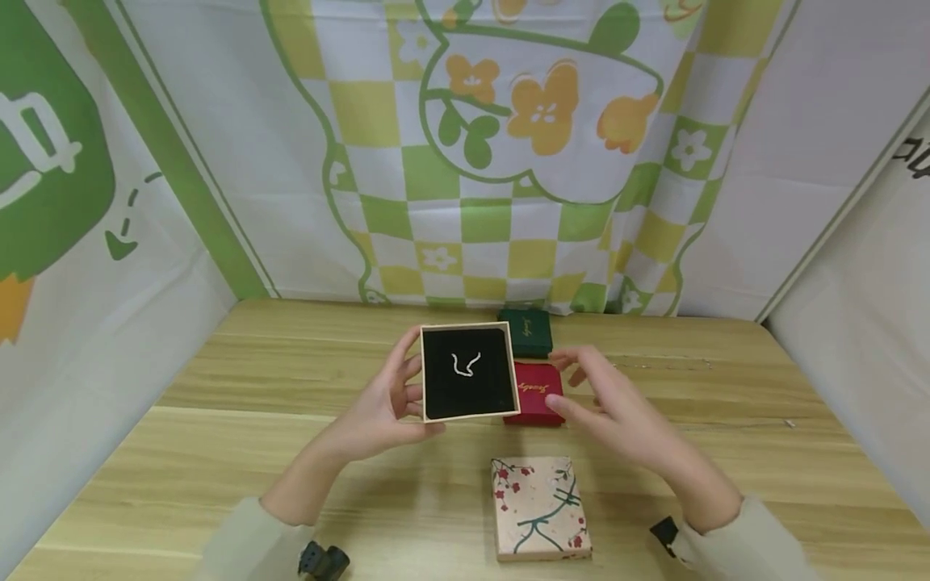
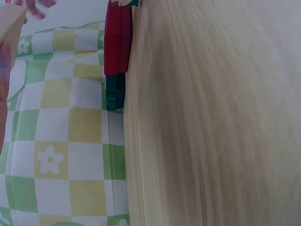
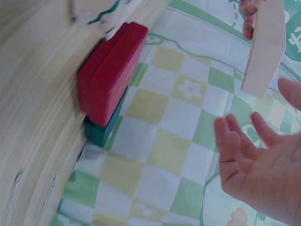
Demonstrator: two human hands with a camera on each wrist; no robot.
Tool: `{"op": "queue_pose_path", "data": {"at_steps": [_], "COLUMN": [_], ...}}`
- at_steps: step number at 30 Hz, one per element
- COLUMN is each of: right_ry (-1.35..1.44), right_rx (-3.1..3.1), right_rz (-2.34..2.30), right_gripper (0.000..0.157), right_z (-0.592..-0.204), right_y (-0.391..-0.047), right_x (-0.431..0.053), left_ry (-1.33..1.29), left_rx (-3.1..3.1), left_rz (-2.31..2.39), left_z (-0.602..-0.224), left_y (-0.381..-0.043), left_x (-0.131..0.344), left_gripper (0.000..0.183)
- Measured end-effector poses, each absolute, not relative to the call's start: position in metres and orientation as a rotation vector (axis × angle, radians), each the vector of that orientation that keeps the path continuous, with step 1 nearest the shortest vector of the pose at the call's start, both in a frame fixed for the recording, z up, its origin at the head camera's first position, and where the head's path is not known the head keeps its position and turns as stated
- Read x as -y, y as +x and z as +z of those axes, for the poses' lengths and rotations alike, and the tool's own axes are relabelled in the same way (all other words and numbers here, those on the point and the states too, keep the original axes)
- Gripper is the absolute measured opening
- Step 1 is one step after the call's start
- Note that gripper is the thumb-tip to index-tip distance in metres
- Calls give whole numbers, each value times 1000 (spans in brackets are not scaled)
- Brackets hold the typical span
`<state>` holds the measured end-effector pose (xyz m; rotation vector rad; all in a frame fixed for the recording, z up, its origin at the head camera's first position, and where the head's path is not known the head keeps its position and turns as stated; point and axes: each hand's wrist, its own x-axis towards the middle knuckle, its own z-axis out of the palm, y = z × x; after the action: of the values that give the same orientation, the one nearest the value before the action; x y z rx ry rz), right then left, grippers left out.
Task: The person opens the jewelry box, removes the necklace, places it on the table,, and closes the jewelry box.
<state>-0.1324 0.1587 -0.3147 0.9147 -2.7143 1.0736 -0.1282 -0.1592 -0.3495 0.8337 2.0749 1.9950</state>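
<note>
My left hand grips a square jewelry box by its left side, raised above the table and tilted toward the head camera. Black padding lines this lidless box, and a short silver chain lies on it in a bent curve. To the box's right, my right hand hovers with fingers spread and nothing in them. In the right wrist view, a gap separates those fingers from the pale box side.
Behind the hands are a red jewelry box and a dark green one. A pink floral box or lid lies in front. Two thin chains, one thin necklace and one with a small pendant, lie at right on the wooden table.
</note>
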Motion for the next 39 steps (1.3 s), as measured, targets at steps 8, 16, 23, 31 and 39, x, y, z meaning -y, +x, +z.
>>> {"op": "queue_pose_path", "data": {"at_steps": [8,16,23,31,39], "right_ry": [1097,1009,966,923,902], "right_rx": [2546,2617,2641,2743,2764], "right_rz": [1156,876,783,836,916], "right_gripper": [37,51,50,51,45], "right_z": [-310,-309,-309,-316,-317], "right_y": [-140,-138,-136,-137,-137], "right_x": [-134,-118,-114,-117,-117], "left_ry": [808,876,885,918,898], "left_rx": [-2069,-1985,-1967,-1939,-1954], "left_rz": [1967,1992,1968,1921,1911], "left_z": [-348,-347,-350,-354,-355], "left_y": [-130,-131,-129,-128,-127], "left_x": [150,140,137,136,134], "left_gripper": [119,115,114,112,113]}}
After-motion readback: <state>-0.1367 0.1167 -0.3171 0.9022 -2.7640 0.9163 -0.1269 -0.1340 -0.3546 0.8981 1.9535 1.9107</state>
